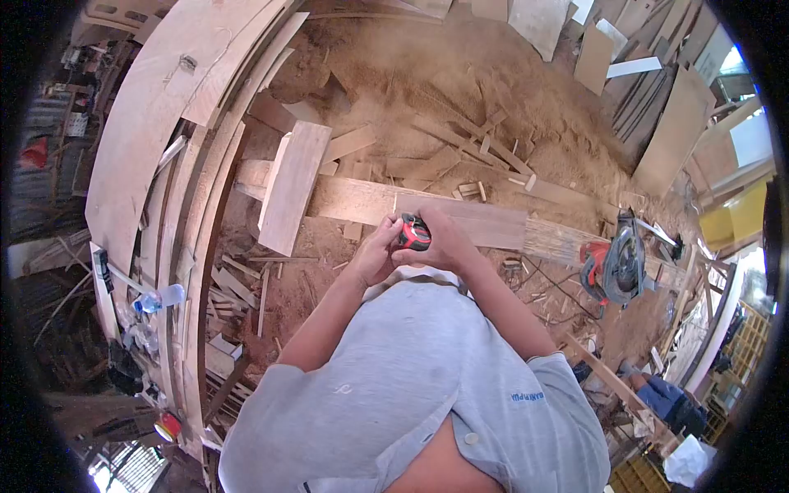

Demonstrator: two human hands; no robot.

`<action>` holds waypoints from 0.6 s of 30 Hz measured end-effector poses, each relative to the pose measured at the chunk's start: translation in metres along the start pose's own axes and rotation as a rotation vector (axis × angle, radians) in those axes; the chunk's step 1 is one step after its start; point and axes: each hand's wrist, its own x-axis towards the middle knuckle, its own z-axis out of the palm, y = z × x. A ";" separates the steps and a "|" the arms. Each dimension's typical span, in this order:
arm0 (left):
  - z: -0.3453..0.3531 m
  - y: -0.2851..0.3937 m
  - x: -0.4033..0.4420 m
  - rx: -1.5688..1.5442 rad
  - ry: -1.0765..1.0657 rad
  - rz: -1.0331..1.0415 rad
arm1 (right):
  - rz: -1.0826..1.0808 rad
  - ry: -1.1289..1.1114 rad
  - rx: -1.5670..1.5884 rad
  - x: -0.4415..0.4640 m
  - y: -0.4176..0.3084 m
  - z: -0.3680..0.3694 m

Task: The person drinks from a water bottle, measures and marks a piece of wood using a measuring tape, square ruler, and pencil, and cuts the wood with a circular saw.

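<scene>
a short board (297, 185) lies across the long plank (349, 200); the left hand (378, 253) grips the tape measure (417, 234) before the torso (415, 353), the right hand (448, 241) clasping it too, presumably for steadiness; the circular saw (618, 264) apparently uses the plank as support.

Evenly daylit at centre | blown out in patches at two and eight o'clock | dim, murky at nine | softly hazy over the floor (493, 66) at one | bowed by fisheye along the long boards (156, 107) at ten | ringed in black vignette
</scene>
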 end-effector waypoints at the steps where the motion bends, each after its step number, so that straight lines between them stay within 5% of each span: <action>1: -0.003 -0.002 0.003 0.101 0.036 -0.056 | -0.039 -0.001 -0.040 -0.001 0.010 0.000; 4: -0.042 -0.019 0.017 0.270 0.058 -0.195 | -0.139 0.017 -0.163 -0.014 0.051 0.011; 8: -0.069 -0.042 0.038 0.421 0.271 -0.003 | 0.203 -0.049 -0.025 -0.031 0.095 0.010; 11: -0.086 -0.034 0.047 0.804 0.570 0.152 | 0.200 0.102 -0.221 -0.047 0.152 -0.019; 18: -0.110 -0.060 0.081 1.133 0.675 0.203 | 0.503 0.210 -0.286 -0.115 0.206 -0.099</action>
